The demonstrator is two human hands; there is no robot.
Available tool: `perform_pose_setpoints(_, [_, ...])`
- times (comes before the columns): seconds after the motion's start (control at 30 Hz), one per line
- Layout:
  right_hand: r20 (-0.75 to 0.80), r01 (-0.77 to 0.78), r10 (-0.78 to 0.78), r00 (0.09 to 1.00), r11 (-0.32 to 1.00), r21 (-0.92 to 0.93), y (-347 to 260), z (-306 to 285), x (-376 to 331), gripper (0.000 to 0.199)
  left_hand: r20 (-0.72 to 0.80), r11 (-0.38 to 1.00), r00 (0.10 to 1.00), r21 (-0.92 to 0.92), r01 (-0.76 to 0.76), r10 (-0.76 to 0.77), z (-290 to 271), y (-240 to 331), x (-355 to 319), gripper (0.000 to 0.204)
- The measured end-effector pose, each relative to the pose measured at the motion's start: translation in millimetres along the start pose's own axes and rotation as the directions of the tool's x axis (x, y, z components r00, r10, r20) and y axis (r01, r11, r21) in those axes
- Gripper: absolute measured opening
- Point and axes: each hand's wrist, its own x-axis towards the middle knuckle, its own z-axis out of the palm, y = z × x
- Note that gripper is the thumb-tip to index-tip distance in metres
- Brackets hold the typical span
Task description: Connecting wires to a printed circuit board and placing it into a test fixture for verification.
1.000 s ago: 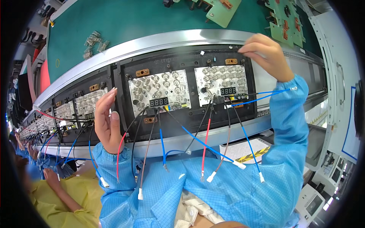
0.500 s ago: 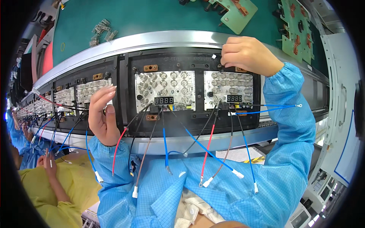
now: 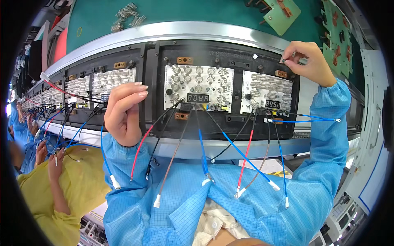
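- Two circuit boards sit side by side in a black tray, their coloured wires trailing over its near edge.
- Right hand: pinched at the tray's far right corner on a small dark piece, too small to identify.
- Left hand: loosely curled, half open, nothing visible in it.
- Metal springs lie on the green bench.
- Co-worker in yellow, left.

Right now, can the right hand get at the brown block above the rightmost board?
Probably yes: the brown block sits uncovered close to the right hand, with nothing seen between them. The hand may be pinching something small, though.
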Motion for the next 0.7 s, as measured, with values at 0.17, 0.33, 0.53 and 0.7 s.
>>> perform_pose_setpoints(0.17, [0.080,0.008,-0.030,0.996,0.962,0.272,-26,6,-3,0.013,0.003,1.000,1.000,0.015,-0.016,0.016,-7,-2,-1,0.026])
perform_pose_setpoints(0.33, [0.138,0.065,-0.082,0.987,0.990,0.122,-44,17,-9,0.017,0.008,0.999,0.999,0.043,-0.033,0.033,-10,1,-4,0.024])
perform_pose_setpoints(0.53, [0.001,0.257,-0.261,0.965,0.948,-0.188,-31,38,-14,0.017,0.056,0.979,0.987,0.130,-0.156,0.150,1,-2,-8,0.021])
perform_pose_setpoints(0.7, [-0.112,0.229,-0.256,0.960,0.951,-0.208,-34,47,-21,0.022,0.048,0.972,0.984,0.155,-0.175,0.169,3,0,-8,0.019])
